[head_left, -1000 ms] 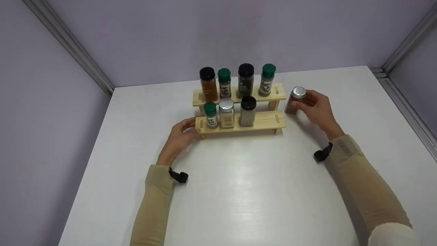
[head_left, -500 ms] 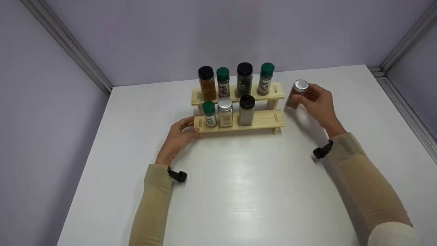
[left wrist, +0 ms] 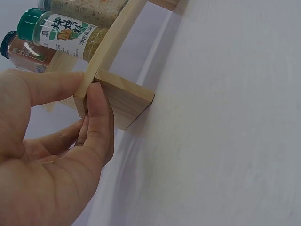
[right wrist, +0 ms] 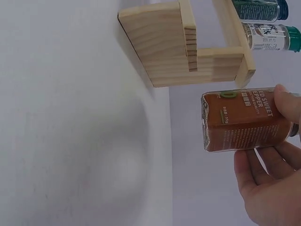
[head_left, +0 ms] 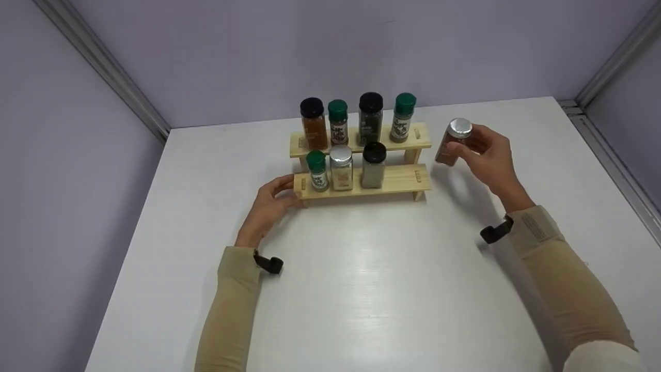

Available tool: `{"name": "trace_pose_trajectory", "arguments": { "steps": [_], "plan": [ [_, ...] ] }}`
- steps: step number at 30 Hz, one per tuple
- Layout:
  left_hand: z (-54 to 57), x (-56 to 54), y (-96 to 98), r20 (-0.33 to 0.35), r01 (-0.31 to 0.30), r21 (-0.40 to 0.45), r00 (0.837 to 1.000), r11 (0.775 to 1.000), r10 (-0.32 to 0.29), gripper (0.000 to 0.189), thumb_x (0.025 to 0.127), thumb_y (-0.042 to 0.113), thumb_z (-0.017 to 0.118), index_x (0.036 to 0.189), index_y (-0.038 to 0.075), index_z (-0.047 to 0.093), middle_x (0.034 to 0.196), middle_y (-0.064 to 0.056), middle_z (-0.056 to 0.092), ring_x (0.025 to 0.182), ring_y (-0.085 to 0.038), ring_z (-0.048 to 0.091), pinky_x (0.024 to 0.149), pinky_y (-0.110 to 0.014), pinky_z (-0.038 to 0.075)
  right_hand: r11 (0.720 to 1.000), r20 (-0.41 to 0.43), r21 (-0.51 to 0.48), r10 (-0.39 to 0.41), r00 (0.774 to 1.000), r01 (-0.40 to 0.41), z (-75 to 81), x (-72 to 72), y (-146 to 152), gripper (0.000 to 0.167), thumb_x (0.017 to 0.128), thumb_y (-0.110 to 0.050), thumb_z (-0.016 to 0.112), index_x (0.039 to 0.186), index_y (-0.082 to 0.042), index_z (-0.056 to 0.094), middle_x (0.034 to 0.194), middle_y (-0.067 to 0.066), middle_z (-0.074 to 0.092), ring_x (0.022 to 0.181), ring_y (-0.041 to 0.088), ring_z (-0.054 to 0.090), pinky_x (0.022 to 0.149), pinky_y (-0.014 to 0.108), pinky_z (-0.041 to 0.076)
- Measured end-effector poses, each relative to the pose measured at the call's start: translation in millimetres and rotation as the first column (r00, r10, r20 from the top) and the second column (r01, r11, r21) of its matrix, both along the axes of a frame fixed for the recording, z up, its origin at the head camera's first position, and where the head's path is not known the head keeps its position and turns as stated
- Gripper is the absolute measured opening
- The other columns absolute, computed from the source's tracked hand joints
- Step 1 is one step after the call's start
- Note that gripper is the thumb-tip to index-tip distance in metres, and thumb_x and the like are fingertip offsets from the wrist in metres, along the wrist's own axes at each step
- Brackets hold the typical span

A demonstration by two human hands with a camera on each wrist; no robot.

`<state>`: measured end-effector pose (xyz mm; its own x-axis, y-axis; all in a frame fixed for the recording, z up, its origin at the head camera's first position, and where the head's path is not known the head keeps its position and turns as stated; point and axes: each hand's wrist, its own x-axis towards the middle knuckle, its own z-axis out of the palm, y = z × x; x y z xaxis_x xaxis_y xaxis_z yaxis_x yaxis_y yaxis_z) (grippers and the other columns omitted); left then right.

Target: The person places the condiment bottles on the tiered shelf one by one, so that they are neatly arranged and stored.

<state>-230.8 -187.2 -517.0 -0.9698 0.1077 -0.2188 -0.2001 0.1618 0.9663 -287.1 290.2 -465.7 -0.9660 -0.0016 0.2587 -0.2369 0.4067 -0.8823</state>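
Observation:
A two-tier wooden spice rack point(head_left: 403, 179) stands on the table with spice jars on both steps. My left hand point(head_left: 266, 212) pinches the left end of its lower shelf; in the left wrist view the thumb lies on top and the fingers point(left wrist: 99, 115) are underneath. Off the rack's right side, my right hand point(head_left: 494, 161) holds a spice jar point(right wrist: 242, 120) of red-brown powder with a silver lid. The label reads "sweet pepper". This jar is slightly tilted and raised above the tabletop, its shadow falling below.
On the upper shelf are an orange-brown jar point(head_left: 315, 133), a dark jar point(head_left: 370, 126) and two green-capped jars. A green-capped jar point(head_left: 319, 179), a silver-lidded jar point(head_left: 342, 175) and a black-lidded jar point(head_left: 373, 174) occupy the lower shelf's left and middle. Behind rises a pale wall point(head_left: 232, 62).
The spice jar in my right hand has risen and shifted slightly right, away from the rack. My left hand keeps its grip on the shelf end.

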Motion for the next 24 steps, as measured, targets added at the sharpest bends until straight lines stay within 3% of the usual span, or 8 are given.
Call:
{"name": "trace_pose_trajectory", "arguments": {
  "steps": [4, 11, 24],
  "plan": [
    [-0.9, -0.2, 0.1, 0.0, 0.0, 0.011, 1.0, 1.0, 0.0, 0.065, 0.095, 0.012, 0.076, 0.156, 0.014, 0.053, 0.151, -0.008, 0.054, 0.129, -0.025, 0.062, 0.109, -0.038, 0.052, 1.0, -0.051, 0.0, 0.023, 0.998, -0.024, 5.1, 6.6, -1.6, 0.05, 0.098, -0.02, 0.081, 0.143, -0.006, 0.066, 0.134, 0.007, 0.071, 0.117, 0.004, 0.068, 0.104, 0.019, 0.054],
    [-1.3, 1.4, -0.7, 0.01, -0.007, -0.015, 1.0, 1.0, 0.007, 0.061, 0.096, 0.015, 0.076, 0.154, 0.016, 0.055, 0.15, -0.007, 0.055, 0.13, -0.024, 0.062, 0.113, -0.04, 0.05, 0.998, -0.082, -0.001, 0.065, 0.995, -0.065, 10.8, 18.5, -3.0, 0.049, 0.097, -0.012, 0.081, 0.142, -0.003, 0.066, 0.127, -0.004, 0.071, 0.114, 0.003, 0.067, 0.101, 0.015, 0.054],
    [0.0, 0.5, -0.1, 0.011, -0.01, -0.021, 1.0, 1.0, 0.01, 0.061, 0.097, 0.015, 0.075, 0.155, 0.015, 0.054, 0.151, -0.007, 0.055, 0.131, -0.024, 0.061, 0.113, -0.041, 0.049, 0.989, -0.087, 0.029, 0.148, 0.985, -0.146, 21.9, 28.1, -23.0, 0.049, 0.098, -0.013, 0.08, 0.143, -0.004, 0.065, 0.131, 0.002, 0.07, 0.117, 0.004, 0.067, 0.104, 0.016, 0.053]
  ]
}}
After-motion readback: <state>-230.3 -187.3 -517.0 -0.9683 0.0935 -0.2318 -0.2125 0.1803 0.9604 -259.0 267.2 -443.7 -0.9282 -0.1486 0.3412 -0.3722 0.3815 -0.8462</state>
